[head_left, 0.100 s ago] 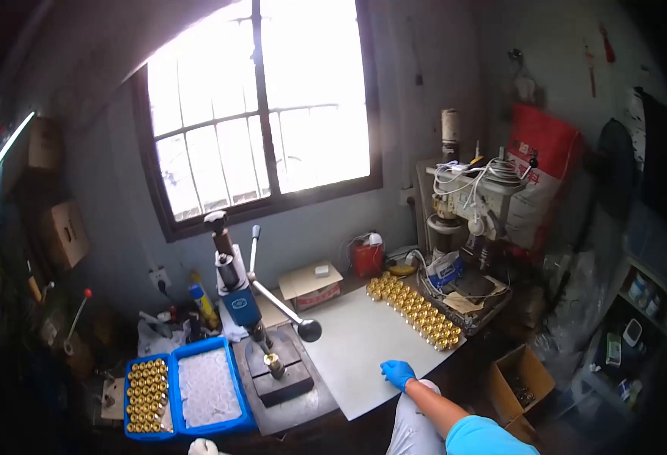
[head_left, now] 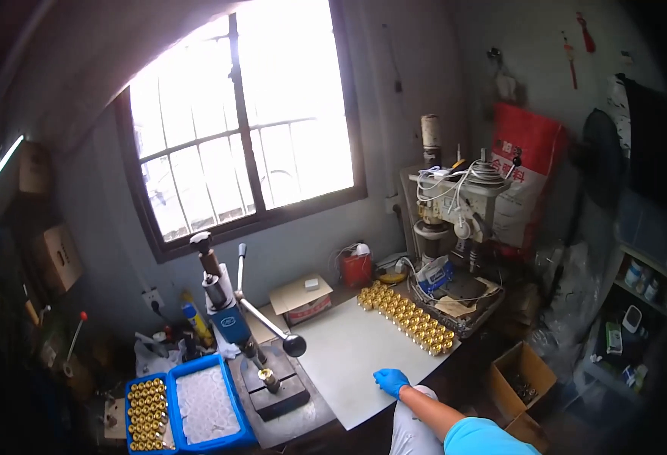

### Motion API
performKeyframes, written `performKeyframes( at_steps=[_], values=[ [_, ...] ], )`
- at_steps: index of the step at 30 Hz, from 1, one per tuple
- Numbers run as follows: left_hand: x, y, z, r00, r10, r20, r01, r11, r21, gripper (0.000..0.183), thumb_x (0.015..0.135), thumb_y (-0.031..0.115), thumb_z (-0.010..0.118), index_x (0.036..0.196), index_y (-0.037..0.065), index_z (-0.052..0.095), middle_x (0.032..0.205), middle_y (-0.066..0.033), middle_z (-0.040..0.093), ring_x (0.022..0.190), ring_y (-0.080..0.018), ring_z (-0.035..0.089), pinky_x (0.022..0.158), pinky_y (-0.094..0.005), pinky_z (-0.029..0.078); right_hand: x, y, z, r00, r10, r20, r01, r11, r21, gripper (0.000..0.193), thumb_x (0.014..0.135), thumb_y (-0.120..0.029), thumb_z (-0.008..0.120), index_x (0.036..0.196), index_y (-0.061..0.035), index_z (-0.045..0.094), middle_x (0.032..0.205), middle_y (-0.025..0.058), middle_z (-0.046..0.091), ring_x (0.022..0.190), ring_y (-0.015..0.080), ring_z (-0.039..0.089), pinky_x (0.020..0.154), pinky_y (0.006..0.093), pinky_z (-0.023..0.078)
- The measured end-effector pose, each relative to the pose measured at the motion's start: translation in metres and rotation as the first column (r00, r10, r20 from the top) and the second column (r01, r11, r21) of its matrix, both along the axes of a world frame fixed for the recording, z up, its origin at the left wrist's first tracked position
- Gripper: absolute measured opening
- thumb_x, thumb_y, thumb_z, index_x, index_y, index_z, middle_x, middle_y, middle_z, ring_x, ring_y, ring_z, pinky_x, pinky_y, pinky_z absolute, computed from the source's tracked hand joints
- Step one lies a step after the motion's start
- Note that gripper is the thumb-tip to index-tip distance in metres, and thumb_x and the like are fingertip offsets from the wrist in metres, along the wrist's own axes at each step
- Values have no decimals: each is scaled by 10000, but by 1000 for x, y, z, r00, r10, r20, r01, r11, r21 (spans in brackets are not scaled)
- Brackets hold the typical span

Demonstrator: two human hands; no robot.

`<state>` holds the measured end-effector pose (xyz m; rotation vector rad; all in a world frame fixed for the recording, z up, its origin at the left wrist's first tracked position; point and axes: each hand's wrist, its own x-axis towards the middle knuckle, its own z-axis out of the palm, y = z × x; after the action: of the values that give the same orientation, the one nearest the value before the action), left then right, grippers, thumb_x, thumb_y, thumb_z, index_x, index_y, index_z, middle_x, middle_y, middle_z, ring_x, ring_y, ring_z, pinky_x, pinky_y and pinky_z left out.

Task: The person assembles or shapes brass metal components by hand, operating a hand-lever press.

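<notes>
My right hand (head_left: 391, 383), in a blue glove, is at the near right edge of a pale flat sheet (head_left: 356, 341) on the bench. Its fingers are curled together, and whatever they may hold is hidden. Beyond it, several rows of brass-coloured round fittings (head_left: 417, 321) stand along the sheet's right side. To the left is a blue hand-lever press (head_left: 233, 324), with a single brass-coloured fitting (head_left: 268, 374) upright on its base under the ram. My left hand is out of view.
Left of the press, an open blue case (head_left: 244, 436) holds rows of brass fittings and clear plastic pieces. A drill press (head_left: 455, 205) draped with white cable stands at the back right. A cardboard box (head_left: 542, 365) sits low at the right, and a flat carton (head_left: 303, 292) lies behind the sheet.
The view has shifted slightly, so the scene sits a little left and lower at the window. A pale shape at the lower edge has left the picture. My right hand stays by the sheet's edge.
</notes>
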<state>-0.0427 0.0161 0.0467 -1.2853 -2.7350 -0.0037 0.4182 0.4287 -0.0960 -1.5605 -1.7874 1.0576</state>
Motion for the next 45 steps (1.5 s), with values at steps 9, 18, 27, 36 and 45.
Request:
performKeyframes(
  at_steps=[9,18,27,36,45],
  values=[
    [34,26,-9,986,-105,-129,86,985,-147,269,925,172,500,846,72,737,933,-182,712,874,-342,686,724,-466,522,35,-4,29,1000,26,-8,-26,999,-43,448,967,-481,504,1117,-133,743,1175,140,708,1086,376,663,952,430,511],
    [73,56,1,950,-118,-289,31,957,-287,238,893,100,534,779,98,743,902,-138,734,831,-295,704,687,-401,541,60,-16,47,998,47,-36,-48,999,-10,446,976,-481,513,1153,-134,729,1188,141,705,1097,364,660,951,423,510],
    [47,57,-34,989,104,102,-97,992,-76,273,891,189,500,1032,31,671,1138,-179,665,1073,-335,589,917,-467,434,74,-12,31,989,17,-148,-15,1000,13,436,984,-426,553,1167,-71,727,1027,104,754,863,204,720,832,345,552],
    [62,60,-22,982,86,-166,-107,987,-122,76,758,162,613,778,108,664,887,-139,656,877,-320,604,766,-429,434,73,-9,28,997,29,-75,-28,1000,8,438,985,-420,551,1165,-61,725,1016,113,752,838,210,719,823,347,554],
    [58,57,-6,960,-29,-277,-84,919,-386,49,710,162,695,671,144,672,853,-124,694,833,-285,667,687,-397,489,60,-6,25,999,37,16,-38,999,26,431,983,-447,541,1089,-80,742,978,105,754,838,229,718,822,361,543]
  ],
)
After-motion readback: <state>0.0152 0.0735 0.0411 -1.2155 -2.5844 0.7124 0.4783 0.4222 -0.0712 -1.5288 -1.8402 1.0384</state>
